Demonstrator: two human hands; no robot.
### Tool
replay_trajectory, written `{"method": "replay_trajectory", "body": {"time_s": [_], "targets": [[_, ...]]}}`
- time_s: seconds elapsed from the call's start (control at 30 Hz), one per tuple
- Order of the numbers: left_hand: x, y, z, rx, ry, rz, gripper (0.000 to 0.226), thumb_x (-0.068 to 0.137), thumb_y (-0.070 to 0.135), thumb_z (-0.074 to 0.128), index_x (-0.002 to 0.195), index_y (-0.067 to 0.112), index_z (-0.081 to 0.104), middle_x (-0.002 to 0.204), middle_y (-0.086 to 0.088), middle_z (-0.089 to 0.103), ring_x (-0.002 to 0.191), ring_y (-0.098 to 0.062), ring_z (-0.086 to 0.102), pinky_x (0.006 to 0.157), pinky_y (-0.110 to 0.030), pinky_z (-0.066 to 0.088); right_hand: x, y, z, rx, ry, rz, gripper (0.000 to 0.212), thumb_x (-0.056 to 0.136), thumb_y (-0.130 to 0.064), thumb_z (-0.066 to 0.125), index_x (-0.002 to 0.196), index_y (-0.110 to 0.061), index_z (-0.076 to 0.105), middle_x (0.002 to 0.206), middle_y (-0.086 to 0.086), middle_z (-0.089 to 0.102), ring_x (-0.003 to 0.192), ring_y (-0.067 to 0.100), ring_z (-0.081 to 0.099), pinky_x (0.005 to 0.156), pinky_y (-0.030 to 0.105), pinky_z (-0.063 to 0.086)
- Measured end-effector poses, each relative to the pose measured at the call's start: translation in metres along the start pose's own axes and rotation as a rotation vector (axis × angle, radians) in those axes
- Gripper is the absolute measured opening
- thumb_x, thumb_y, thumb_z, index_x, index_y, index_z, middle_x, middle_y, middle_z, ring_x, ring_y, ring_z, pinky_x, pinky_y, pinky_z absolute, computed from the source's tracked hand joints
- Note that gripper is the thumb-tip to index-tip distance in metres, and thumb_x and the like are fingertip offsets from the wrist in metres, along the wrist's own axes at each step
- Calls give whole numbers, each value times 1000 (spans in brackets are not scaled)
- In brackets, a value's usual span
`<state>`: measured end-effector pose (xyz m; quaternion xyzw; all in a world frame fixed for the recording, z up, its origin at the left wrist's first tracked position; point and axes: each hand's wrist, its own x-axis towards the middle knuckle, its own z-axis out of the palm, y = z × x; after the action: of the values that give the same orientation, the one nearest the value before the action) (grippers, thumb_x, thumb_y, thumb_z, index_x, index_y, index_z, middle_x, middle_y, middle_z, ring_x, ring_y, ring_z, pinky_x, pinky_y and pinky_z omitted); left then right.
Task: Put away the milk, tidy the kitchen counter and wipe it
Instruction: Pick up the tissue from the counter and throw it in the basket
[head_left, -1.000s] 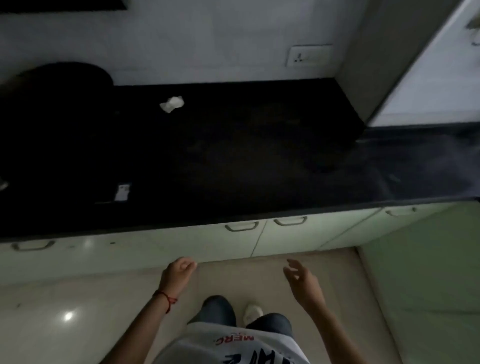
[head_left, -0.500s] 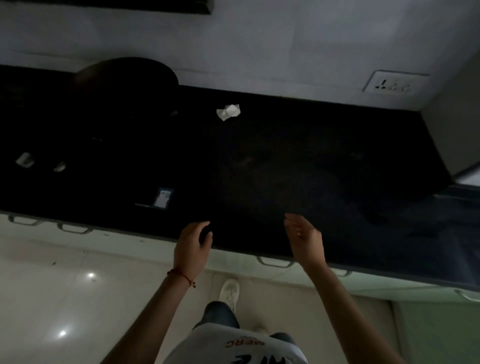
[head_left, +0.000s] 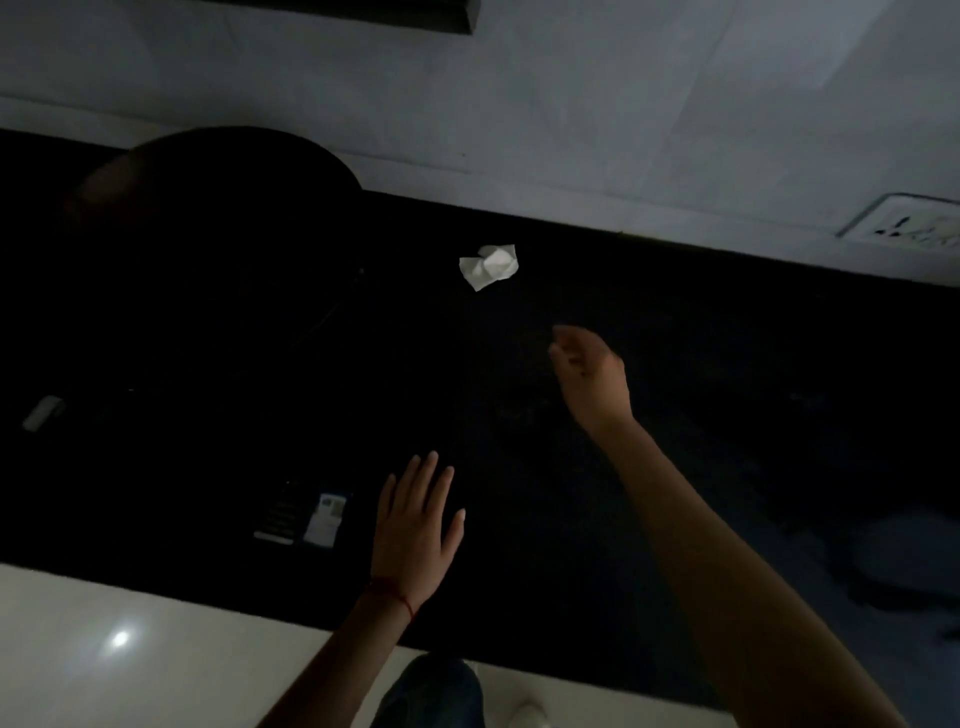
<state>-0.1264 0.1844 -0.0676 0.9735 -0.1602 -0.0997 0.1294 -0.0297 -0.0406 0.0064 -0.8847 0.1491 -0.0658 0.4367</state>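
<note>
A crumpled white paper (head_left: 489, 266) lies on the black kitchen counter (head_left: 727, 364) near the back wall. My right hand (head_left: 592, 376) is stretched out over the counter, short of the paper and to its right, fingers loosely curled and holding nothing. My left hand (head_left: 418, 525) hovers flat over the counter's front part with its fingers straight. No milk is visible in this dim view.
A small dark packet with a white-blue label (head_left: 311, 517) lies left of my left hand. A large dark round object (head_left: 208, 249) fills the counter's back left. A small pale item (head_left: 41, 413) sits far left. A wall socket (head_left: 904, 224) is at right.
I have stepped up to the counter. Both hands rose from in front of the cabinets to above the countertop, the right one reaching farthest toward the white paper.
</note>
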Motion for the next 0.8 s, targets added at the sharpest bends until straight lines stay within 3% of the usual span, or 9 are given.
{"method": "replay_trajectory", "body": {"time_s": [0.1,0.33,0.47,0.57,0.73,0.8], "targets": [[1,-4,7,1,-7,1,54,93,46,22,129,17,48,142,-8,46,132,-26,41,111,-45,28,56,-10,23,-55,-29,-62,37,91,-20,52,126,-11,52,126,12,56,113,23,56,95,35,48],[2,-4,9,-2,19,6,50,87,43,38,129,18,46,142,-7,45,133,-24,37,108,-43,24,147,-21,78,-321,-158,-171,47,90,-17,50,136,-13,42,144,12,40,129,32,37,104,41,37],[4,-4,9,27,26,2,51,84,44,40,129,19,45,141,-6,47,132,-21,36,108,-45,29,159,-9,91,-572,-239,-243,49,88,-10,47,135,-14,39,144,12,36,126,36,36,100,47,39],[4,-4,10,24,51,8,51,84,43,41,128,18,47,140,-7,47,133,-20,31,108,-44,26,155,-3,95,-704,-163,-317,43,88,-9,47,131,-10,43,136,15,43,120,37,40,95,46,38],[4,-3,9,42,48,12,50,85,43,40,127,17,49,139,-7,48,132,-24,40,111,-47,29,143,-5,89,-668,-136,-286,32,88,-5,47,120,-4,52,124,19,49,113,36,45,88,43,45],[4,-3,8,20,45,8,49,85,42,39,126,17,49,140,-8,48,133,-23,35,111,-44,24,135,-5,79,-608,-157,-240,30,88,-4,47,117,-2,54,123,20,50,113,36,46,87,43,46]]}}
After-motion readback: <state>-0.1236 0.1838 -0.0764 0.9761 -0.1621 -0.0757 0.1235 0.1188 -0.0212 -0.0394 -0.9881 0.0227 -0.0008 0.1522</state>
